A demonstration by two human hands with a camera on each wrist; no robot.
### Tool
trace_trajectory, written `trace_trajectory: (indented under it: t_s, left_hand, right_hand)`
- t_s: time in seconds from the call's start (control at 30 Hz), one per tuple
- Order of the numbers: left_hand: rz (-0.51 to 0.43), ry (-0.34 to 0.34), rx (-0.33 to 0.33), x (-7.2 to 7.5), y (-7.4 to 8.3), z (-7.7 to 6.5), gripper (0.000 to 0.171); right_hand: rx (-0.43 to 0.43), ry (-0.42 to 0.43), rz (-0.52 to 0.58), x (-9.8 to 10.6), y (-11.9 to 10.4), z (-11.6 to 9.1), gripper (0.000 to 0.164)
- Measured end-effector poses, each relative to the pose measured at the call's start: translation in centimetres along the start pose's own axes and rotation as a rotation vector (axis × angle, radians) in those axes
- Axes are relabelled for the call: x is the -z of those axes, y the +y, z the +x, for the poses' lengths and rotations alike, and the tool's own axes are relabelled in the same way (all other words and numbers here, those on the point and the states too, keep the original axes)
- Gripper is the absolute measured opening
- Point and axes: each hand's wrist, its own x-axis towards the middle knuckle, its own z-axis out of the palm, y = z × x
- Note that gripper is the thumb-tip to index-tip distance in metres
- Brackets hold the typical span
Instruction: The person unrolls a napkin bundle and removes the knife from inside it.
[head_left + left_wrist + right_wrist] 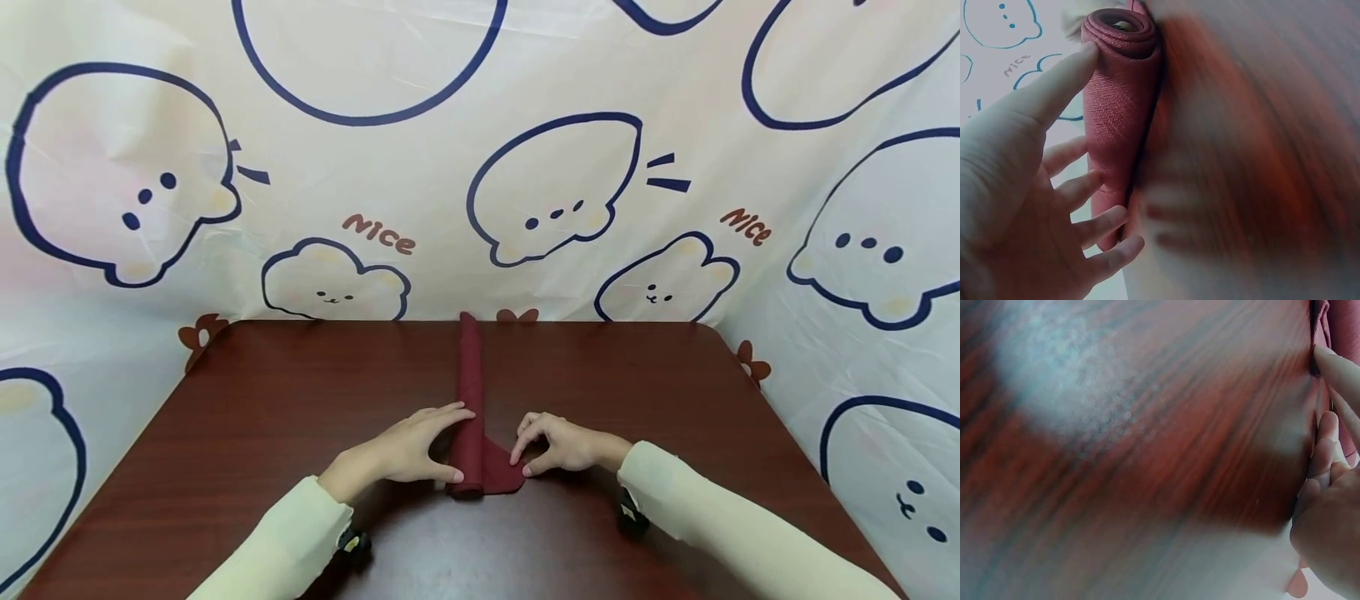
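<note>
A dark red cloth [470,383], wound into a long tube, lies lengthwise on the table, and a loose flap [501,468] sticks out at its near right. The left wrist view shows the coiled layers of the tube's end and a woven texture. My left hand [401,446] rests against the tube's left side, thumb near the close end and fingers stretched out and spread. On the other side, my right hand [562,444] pinches the flap's outer edge between thumb and fingers. In the right wrist view, only part of this hand [1335,506] and the cloth's edge show.
A glossy brown wooden table [300,367] with rounded far corners carries the cloth. Behind and beside it hangs a pale curtain [435,183] printed with cartoon outlines. The tube's far end reaches the table's back edge.
</note>
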Motion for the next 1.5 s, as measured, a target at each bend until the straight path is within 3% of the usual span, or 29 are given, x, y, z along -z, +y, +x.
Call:
trace_trajectory:
  t_s: [0.3,0.6,0.8,1.03,1.3,1.5]
  left_hand:
    - [-0.052,0.017,-0.039,0.4,-0.8,-0.8,0.083]
    - [-0.018,0.0,0.037,0.9,-0.8,-1.1,0.077]
    - [-0.007,0.06,0.055,0.8,0.1,-0.6,0.065]
    - [-0.008,0.151,-0.015,0.5,1.6,0.6,0.058]
    - [-0.002,0.158,-0.069,-0.1,2.3,1.2,0.063]
    - [0.045,0.182,-0.072,-1.0,2.3,2.0,0.069]
  right_hand:
    - [0.012,-0.004,0.013,0.2,-0.1,0.2,0.013]
    - [0.018,-0.008,0.011,0.3,0.0,0.0,0.014]
    - [0.041,-0.011,0.022,0.1,0.0,0.3,0.014]
    - [0.033,-0.005,0.019,0.3,0.2,0.1,0.014]
    - [0.043,-0.013,0.006,0.4,0.3,0.2,0.014]
    - [0.042,-0.016,0.008,0.2,0.5,0.2,0.014]
